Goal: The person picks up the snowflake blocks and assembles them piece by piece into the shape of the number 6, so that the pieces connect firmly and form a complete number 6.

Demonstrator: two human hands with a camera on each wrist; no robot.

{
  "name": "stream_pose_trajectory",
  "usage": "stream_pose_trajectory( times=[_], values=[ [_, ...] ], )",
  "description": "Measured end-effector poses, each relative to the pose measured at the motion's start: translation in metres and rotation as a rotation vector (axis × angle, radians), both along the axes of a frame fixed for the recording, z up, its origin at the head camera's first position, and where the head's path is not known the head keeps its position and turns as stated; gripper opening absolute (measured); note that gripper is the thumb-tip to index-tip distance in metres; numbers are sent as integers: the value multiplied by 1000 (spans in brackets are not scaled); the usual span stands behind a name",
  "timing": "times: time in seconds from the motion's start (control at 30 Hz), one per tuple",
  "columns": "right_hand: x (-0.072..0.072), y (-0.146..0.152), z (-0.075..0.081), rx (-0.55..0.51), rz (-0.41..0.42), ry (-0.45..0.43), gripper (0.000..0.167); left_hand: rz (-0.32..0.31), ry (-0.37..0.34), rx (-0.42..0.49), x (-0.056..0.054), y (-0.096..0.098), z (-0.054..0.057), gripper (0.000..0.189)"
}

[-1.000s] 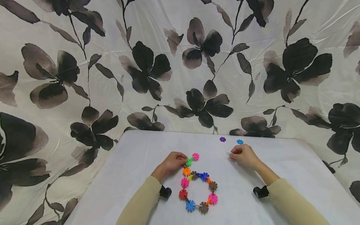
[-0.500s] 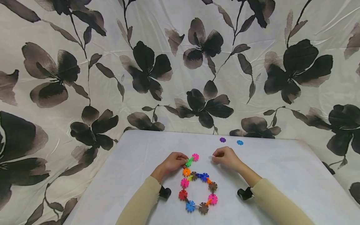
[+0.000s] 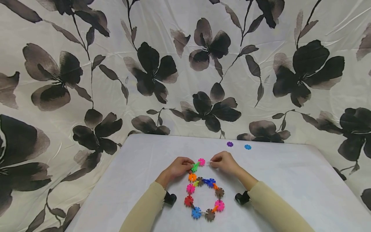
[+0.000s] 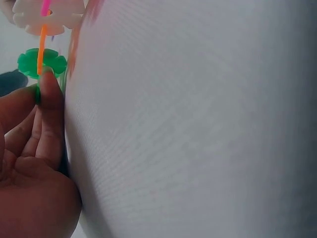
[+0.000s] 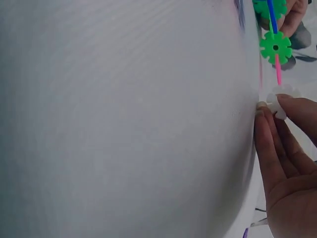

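Notched plastic snowflake discs link into a chain shaped like a 6, with an orange disc [image 3: 192, 177] partway up its left side. My left hand [image 3: 177, 167] pinches a green disc [image 3: 194, 168] near the chain's top end. Beyond it sits the pink end disc [image 3: 201, 161]. My right hand [image 3: 226, 162] pinches a white snowflake disc [image 5: 290, 91] between thumb and fingertips, at the right of the pink disc. In the right wrist view the white disc meets the pink disc's edge. Fingers hide part of both held discs.
A loose purple disc [image 3: 230, 144] and a loose blue disc [image 3: 247, 147] lie by the far edge of the white table [image 3: 156, 145]. Behind it hangs a flower-patterned cloth [image 3: 179, 80]. Black wrist cameras [image 3: 170, 198] sit at both sleeves.
My right hand has moved left with the white disc, from near the loose blue disc to beside the chain's pink end. My left hand and the chain have stayed put.
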State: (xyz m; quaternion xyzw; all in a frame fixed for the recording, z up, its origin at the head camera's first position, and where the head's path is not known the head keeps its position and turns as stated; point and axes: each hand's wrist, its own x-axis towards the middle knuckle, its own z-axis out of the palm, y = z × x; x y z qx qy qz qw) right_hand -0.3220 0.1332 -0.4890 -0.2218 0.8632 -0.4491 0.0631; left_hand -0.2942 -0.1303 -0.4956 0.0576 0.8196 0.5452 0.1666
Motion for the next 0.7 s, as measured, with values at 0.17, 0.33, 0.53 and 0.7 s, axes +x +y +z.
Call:
stream_pose_trajectory(
  times=[0.17,0.33,0.53,0.7],
  values=[
    [0,-6,1,4,-23,-6,9,0,-8,-2,0,0,0,23],
    [-2,-9,-1,-1,-41,9,7,-1,-7,-6,0,0,0,23],
    [-4,-12,-3,-15,-40,-33,8,-14,0,-7,-1,0,0,22],
    [-5,-13,-2,-5,-24,-42,9,-28,9,-3,1,1,0,23]
  ],
)
